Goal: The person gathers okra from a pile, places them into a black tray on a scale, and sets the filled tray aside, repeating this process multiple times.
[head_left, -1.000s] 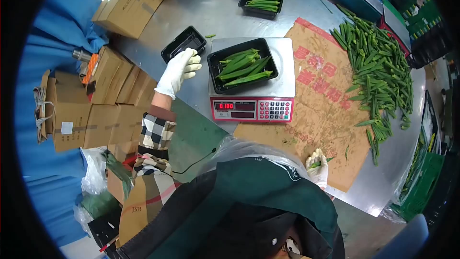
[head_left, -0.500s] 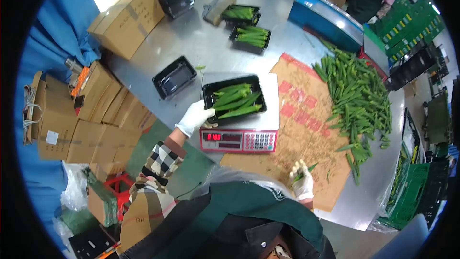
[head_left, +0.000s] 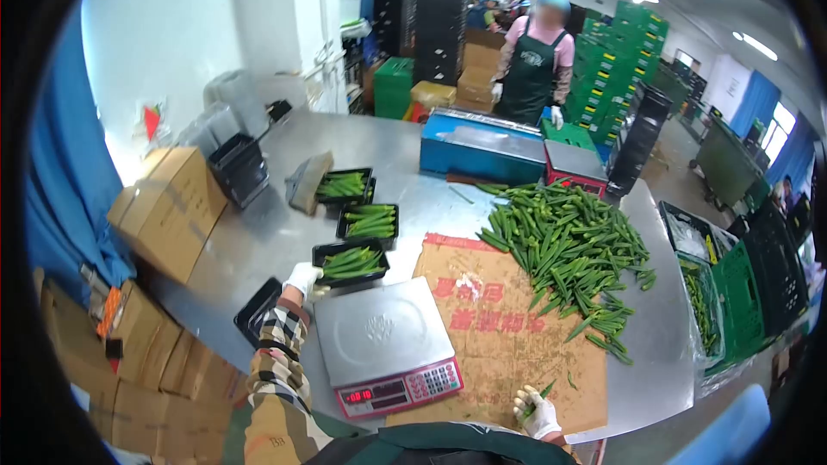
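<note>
My left hand, in a white glove, is closed on the near-left edge of a black tray of okra, just beyond the scale. The weighing platform of the red-and-silver scale bears nothing, and red digits glow on its display. Down at the near edge of the cardboard sheet, my gloved right hand is curled round a green okra pod, whose tip pokes out. An unfilled black tray lies left of the scale, partly behind my left sleeve.
A large okra heap covers the table's right side. Two filled trays stand further back, near stacked black trays and a carton. A blue box-shaped machine and a second scale stand before a co-worker.
My left hand has carried the okra tray off the scale to its far side, near the other filled trays. The view has tilted up. My right hand still holds its pod.
</note>
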